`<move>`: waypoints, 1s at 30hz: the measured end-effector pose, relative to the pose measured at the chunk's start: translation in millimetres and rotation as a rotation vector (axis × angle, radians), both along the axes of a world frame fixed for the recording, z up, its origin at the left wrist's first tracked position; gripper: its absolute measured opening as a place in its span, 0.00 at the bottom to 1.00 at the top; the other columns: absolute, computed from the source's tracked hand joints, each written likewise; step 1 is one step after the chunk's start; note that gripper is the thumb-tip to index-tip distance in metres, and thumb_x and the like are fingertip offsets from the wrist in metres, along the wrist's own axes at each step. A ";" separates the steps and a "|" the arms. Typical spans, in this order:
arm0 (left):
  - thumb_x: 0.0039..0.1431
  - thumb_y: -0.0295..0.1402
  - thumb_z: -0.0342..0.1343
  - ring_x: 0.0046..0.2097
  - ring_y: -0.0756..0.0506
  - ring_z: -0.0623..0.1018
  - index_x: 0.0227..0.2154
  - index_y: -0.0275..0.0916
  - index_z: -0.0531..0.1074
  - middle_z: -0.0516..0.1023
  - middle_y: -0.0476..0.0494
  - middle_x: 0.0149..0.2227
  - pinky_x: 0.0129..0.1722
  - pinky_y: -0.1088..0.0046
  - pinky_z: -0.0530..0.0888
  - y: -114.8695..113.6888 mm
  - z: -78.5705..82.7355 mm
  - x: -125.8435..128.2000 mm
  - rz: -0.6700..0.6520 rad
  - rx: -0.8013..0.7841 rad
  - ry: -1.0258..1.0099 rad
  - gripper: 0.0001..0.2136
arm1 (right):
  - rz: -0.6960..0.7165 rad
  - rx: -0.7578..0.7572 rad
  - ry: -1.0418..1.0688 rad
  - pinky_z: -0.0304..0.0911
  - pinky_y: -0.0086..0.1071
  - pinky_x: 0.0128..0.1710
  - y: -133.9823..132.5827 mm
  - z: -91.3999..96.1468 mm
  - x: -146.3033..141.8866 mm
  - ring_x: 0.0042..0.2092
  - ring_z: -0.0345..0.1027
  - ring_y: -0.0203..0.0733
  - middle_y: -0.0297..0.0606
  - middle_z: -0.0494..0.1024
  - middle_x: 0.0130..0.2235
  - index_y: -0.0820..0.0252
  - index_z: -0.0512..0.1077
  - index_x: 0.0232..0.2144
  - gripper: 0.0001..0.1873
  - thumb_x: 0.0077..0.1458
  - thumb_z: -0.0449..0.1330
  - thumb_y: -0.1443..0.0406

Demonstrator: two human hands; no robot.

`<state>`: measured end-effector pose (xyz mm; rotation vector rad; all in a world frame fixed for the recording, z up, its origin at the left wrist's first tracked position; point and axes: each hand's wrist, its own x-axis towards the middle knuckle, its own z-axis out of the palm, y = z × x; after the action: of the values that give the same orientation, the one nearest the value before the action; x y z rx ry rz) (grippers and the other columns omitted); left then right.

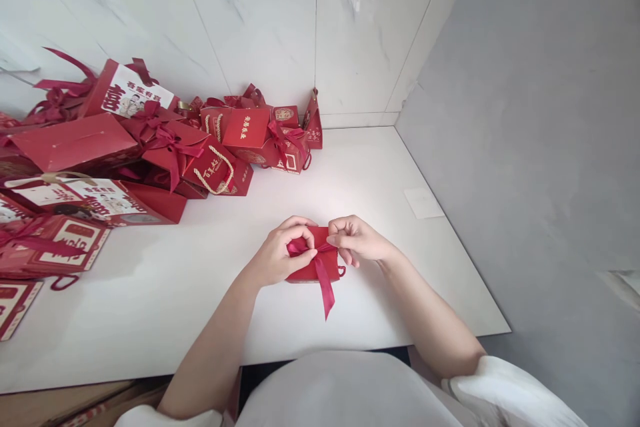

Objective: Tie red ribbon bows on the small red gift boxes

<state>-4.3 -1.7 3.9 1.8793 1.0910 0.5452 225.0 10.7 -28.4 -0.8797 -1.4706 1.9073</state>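
In front of me on the white table lies a small red gift box (305, 272) with a dark red cord loop at its right side. A red ribbon (325, 287) crosses the top of the box, and one tail hangs over its front edge. My left hand (283, 252) is closed, pinching a loop of the ribbon between thumb and forefinger near the middle. My right hand (360, 240) pinches the ribbon just to the right, at the box's right edge. The knot itself is partly covered by my fingertips.
A heap of red gift boxes and bags (75, 140) with ribbons and cord handles covers the left of the white table (380, 173), reaching back to the tiled wall (260, 13). A pale square (423, 203) lies by the right edge. Cardboard (65, 403) shows below the front edge.
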 end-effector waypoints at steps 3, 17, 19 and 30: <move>0.58 0.32 0.56 0.48 0.43 0.77 0.30 0.41 0.71 0.71 0.43 0.52 0.50 0.65 0.72 -0.5 -0.1 1.3 0.004 0.002 -0.010 0.02 | 0.001 0.003 -0.006 0.60 0.22 0.16 -0.5 0.8 0.9 0.15 0.65 0.31 0.28 0.75 0.16 0.59 0.67 0.24 0.15 0.60 0.61 0.59; 0.51 0.25 0.51 0.46 0.43 0.75 0.25 0.41 0.66 0.72 0.46 0.46 0.46 0.65 0.71 -8.3 2.5 12.7 0.092 0.059 0.011 0.04 | -0.024 0.081 -0.019 0.56 0.23 0.14 -1.3 -4.1 -6.0 0.13 0.60 0.30 0.26 0.70 0.13 0.58 0.65 0.22 0.20 0.59 0.63 0.55; 0.51 0.25 0.51 0.45 0.43 0.75 0.25 0.41 0.67 0.72 0.45 0.45 0.45 0.65 0.71 -7.6 2.5 12.8 0.092 0.051 0.003 0.04 | -0.033 0.081 -0.018 0.52 0.23 0.13 0.1 -6.6 -7.4 0.12 0.56 0.29 0.25 0.68 0.12 0.58 0.64 0.21 0.20 0.59 0.63 0.56; 0.63 0.41 0.55 0.57 0.38 0.74 0.39 0.43 0.71 0.72 0.38 0.55 0.53 0.60 0.73 5.3 0.6 -19.6 0.101 -0.121 -0.244 0.08 | 0.004 -0.063 0.040 0.50 0.23 0.12 0.7 -0.2 8.7 0.11 0.55 0.30 0.26 0.70 0.13 0.58 0.67 0.25 0.19 0.58 0.64 0.52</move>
<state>-23.8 3.6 4.5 1.6123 1.0371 0.7290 233.7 11.4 -28.6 -0.8621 -1.3963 1.9722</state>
